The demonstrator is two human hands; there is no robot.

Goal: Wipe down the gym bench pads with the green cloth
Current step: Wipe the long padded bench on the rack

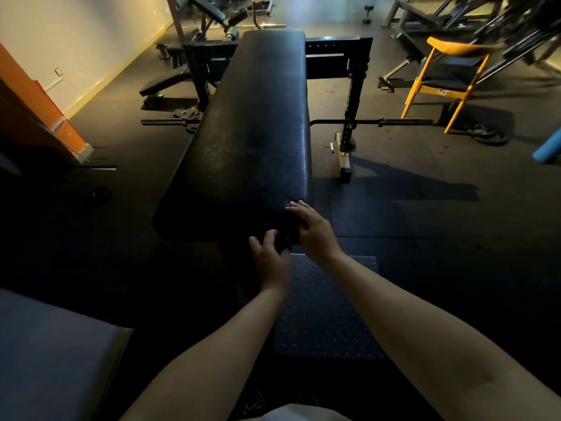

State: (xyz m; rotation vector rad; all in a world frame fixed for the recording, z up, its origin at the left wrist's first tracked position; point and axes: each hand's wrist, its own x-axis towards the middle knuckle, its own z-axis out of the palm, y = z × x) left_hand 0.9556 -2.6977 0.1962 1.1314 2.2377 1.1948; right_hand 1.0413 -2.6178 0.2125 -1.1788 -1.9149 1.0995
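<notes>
At near end of bench pad [252, 132] | left hand [271, 264] grips bunched cloth [281, 243] | right hand [314, 230] rests flat on pad corner

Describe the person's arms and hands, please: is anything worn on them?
The left forearm and right forearm are bare, with no sleeves in view. The left hand and right hand wear no gloves. I see no watch, band or ring, though the light is dim.

Dim gym: black rubber floor [425, 208], pale wall [91, 31], yellow-framed chair [449, 71], barbell [373, 121] lying behind.
</notes>
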